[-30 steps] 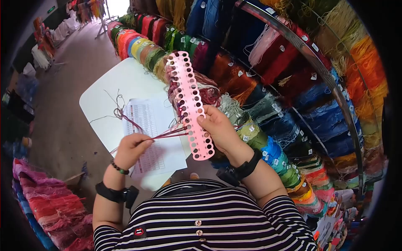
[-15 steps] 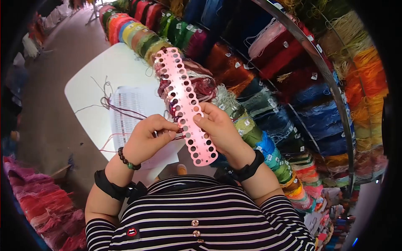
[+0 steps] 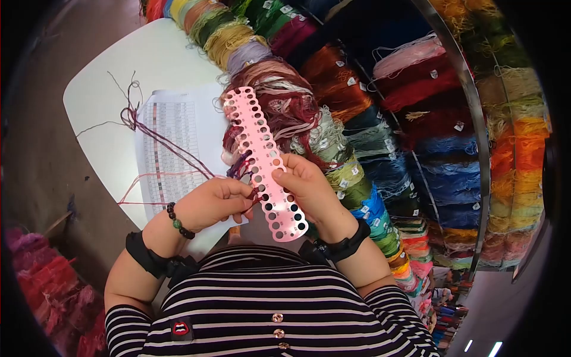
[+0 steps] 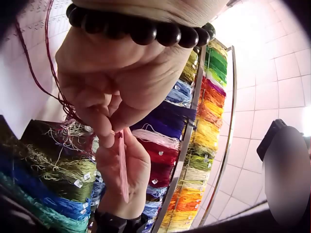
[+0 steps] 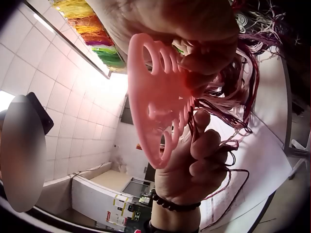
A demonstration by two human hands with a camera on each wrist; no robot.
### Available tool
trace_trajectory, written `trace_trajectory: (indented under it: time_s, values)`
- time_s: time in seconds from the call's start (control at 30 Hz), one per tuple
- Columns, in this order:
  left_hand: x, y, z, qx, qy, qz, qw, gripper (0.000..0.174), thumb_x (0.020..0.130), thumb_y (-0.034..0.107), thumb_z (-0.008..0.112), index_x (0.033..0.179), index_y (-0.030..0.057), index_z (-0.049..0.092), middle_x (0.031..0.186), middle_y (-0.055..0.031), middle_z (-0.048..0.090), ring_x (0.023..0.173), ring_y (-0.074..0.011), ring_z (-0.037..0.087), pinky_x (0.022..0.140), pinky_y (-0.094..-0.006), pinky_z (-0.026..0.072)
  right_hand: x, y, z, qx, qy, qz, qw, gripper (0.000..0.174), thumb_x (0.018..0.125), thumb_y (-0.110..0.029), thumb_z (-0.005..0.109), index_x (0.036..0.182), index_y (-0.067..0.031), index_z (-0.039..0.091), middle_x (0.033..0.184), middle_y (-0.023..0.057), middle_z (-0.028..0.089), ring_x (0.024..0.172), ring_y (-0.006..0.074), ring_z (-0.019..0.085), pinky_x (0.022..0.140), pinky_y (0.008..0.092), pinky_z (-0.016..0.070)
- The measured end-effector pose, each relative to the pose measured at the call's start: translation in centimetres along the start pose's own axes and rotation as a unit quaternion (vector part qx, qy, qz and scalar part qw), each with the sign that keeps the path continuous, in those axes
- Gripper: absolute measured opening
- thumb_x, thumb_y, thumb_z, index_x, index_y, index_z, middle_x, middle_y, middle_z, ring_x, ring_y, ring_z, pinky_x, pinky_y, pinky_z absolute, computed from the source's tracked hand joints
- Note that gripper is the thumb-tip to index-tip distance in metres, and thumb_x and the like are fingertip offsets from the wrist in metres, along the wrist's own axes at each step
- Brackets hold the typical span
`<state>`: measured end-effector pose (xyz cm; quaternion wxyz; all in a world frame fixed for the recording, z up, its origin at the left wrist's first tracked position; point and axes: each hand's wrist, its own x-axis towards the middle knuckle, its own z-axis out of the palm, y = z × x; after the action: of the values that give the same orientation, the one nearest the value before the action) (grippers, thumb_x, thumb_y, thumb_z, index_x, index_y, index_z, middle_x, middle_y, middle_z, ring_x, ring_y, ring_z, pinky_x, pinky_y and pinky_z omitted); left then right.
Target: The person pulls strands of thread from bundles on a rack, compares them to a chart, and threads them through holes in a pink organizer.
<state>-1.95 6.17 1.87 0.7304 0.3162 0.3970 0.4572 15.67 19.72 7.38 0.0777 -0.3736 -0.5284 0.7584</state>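
Note:
My right hand (image 3: 309, 181) grips a long pink thread holder (image 3: 270, 172) by its right edge, thumb on top. Round holes run down both of its long sides. Dark red and purple threads are looped through several holes on the left side. At that left edge, my left hand (image 3: 220, 202) pinches dark red embroidery thread (image 3: 184, 153) right by a hole. The thread's long tails trail from the hand over a printed sheet. In the right wrist view, the thread holder (image 5: 158, 104) is seen nearly edge-on, the left hand's curled fingers (image 5: 206, 145) close below it.
A white table (image 3: 101, 77) bears the printed chart (image 3: 175, 119). Skeins of maroon and pink thread (image 3: 279, 95) hang just behind the holder. Racks of many-coloured skeins (image 3: 446, 160) stand along the right, with a metal rail (image 3: 470, 101). Reddish skeins (image 3: 53, 279) hang at lower left.
My left hand has moved right and up from over the sheet to the holder's left edge, where it now works the thread. The right hand keeps its grip. The head view has shifted.

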Motion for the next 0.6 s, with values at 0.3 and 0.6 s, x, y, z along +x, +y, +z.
trace_trajectory:
  time_s: [0.3,0.6]
  values:
    - [-0.8,-0.9,-1.0,-0.053,0.01,-0.01,0.999,0.022,0.096,0.015,0.053,0.112,0.0029,0.063,0.094,-0.0055,0.07,0.079,-0.0096,0.065,0.066,-0.0212,0.0496,1.1,0.4,0.9,-0.01,-0.013,0.013,1.0,0.021,0.094,-0.009,0.056,0.114,-0.0005,0.057,0.099,0.003,0.065,0.084,0.0071,0.062,0.074,0.0216,0.0507]
    - [-1.3,0.0,-1.0,-0.093,0.016,-0.024,0.995,0.022,0.095,0.011,0.052,0.112,0.0004,0.062,0.095,-0.0063,0.069,0.079,-0.0093,0.065,0.067,-0.0207,0.0512,1.8,0.4,0.8,0.008,-0.029,0.014,0.999,0.026,0.094,-0.008,0.056,0.117,0.0028,0.056,0.102,0.0063,0.066,0.084,0.0082,0.063,0.073,0.0215,0.0511]
